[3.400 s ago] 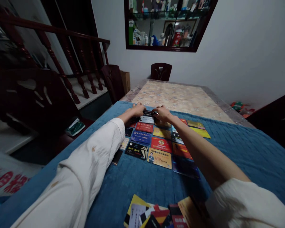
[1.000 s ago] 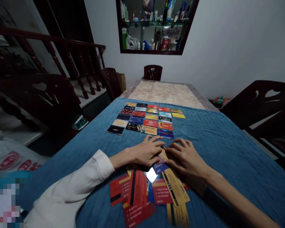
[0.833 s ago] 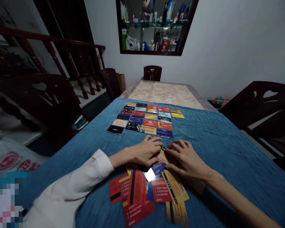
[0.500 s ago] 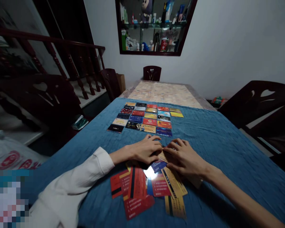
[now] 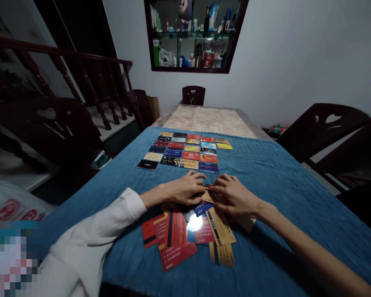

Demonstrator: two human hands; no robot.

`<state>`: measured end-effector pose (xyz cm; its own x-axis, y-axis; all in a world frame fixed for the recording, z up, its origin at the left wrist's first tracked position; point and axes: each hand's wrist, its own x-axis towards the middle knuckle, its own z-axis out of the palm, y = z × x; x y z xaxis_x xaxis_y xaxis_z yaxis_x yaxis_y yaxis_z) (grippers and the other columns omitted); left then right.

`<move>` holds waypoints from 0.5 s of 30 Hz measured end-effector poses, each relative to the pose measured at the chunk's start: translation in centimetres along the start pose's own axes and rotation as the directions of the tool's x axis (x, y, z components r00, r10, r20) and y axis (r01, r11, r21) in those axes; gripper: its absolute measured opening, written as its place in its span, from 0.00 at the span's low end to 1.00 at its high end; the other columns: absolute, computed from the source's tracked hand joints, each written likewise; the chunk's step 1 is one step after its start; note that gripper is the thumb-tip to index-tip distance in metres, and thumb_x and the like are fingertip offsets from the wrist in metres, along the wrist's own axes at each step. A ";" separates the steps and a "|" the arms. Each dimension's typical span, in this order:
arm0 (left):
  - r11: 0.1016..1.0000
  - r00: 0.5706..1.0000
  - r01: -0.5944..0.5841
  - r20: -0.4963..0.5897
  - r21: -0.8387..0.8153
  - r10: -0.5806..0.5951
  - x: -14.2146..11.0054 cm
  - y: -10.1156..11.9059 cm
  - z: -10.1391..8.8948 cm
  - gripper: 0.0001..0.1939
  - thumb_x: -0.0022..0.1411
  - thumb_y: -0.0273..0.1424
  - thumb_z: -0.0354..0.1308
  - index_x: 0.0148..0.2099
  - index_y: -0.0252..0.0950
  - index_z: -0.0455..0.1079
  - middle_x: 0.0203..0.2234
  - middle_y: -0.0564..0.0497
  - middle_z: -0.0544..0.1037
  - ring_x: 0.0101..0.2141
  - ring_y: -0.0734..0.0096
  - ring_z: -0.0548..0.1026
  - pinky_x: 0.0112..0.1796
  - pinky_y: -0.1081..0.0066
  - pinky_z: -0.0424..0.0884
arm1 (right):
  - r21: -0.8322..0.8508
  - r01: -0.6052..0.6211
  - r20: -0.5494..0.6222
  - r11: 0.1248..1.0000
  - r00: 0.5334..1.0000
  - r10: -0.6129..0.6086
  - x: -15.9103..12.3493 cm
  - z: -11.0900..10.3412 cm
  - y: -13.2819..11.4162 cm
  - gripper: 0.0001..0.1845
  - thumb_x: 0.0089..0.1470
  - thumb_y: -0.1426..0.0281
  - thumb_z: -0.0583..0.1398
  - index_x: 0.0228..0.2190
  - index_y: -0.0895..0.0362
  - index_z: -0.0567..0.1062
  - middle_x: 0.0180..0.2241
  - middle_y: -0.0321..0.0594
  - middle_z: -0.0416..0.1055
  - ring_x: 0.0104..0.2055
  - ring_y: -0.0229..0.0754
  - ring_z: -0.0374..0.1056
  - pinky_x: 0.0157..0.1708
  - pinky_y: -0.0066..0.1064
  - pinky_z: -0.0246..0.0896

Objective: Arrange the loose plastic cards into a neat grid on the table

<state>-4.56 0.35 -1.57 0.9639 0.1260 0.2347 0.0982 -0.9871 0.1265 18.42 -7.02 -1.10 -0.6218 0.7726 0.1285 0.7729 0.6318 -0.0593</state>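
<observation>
My left hand [image 5: 183, 192] and my right hand [image 5: 233, 198] meet fingertip to fingertip over a tan card [image 5: 208, 195], both pinching it at the far edge of a loose pile of cards [image 5: 188, 231] on the blue cloth [image 5: 281, 185]. The pile holds red, blue and gold cards, fanned and overlapping, partly under my palms. Farther out lies a neat grid of cards [image 5: 185, 151] in rows, with one black card [image 5: 147, 164] at its near left corner.
The table's far half shows a bare marble-patterned top [image 5: 208, 119]. Dark wooden chairs stand at the far end [image 5: 193, 95], on the left [image 5: 139, 108] and on the right [image 5: 321, 128]. A stair railing [image 5: 80, 74] runs along the left; a wall cabinet [image 5: 194, 35] hangs ahead.
My hands came back from the far row of the grid to the near pile. Over the last second they have edged slightly forward while working one tan card between the fingertips.
</observation>
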 end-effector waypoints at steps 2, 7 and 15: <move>1.000 1.000 -0.008 -0.005 0.009 0.008 0.0 0.0 -0.2 0.07 0.65 0.29 0.55 0.40 0.36 0.75 0.39 0.42 0.80 0.59 0.49 0.65 0.56 0.48 0.60 | 0.024 0.004 0.006 1.000 1.000 -0.004 0.0 -0.3 0.1 0.19 0.56 0.63 0.60 0.48 0.55 0.77 0.42 0.48 0.74 0.50 0.54 0.63 0.46 0.46 0.57; 0.999 1.000 0.026 0.001 -0.039 -0.026 0.0 -0.2 -0.6 0.10 0.67 0.28 0.53 0.43 0.36 0.76 0.38 0.44 0.81 0.60 0.51 0.65 0.58 0.49 0.59 | 0.080 -0.005 -0.004 0.997 1.000 0.005 -0.1 -1.0 0.5 0.15 0.61 0.64 0.56 0.44 0.55 0.79 0.41 0.47 0.76 0.48 0.52 0.64 0.46 0.46 0.57; 0.968 0.975 0.179 -0.102 -0.174 -0.198 0.2 -0.9 -0.1 0.14 0.71 0.28 0.48 0.39 0.34 0.75 0.41 0.43 0.78 0.53 0.61 0.71 0.54 0.59 0.67 | 0.100 -0.036 -0.075 0.994 0.996 0.044 0.0 -0.6 2.0 0.16 0.66 0.63 0.52 0.41 0.53 0.79 0.36 0.45 0.77 0.44 0.48 0.67 0.44 0.42 0.57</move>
<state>-4.44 1.28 -1.57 0.8950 0.3284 0.3018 0.2240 -0.9161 0.3325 20.05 -5.84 -0.62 -0.5760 0.7927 0.1996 0.7783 0.6065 -0.1626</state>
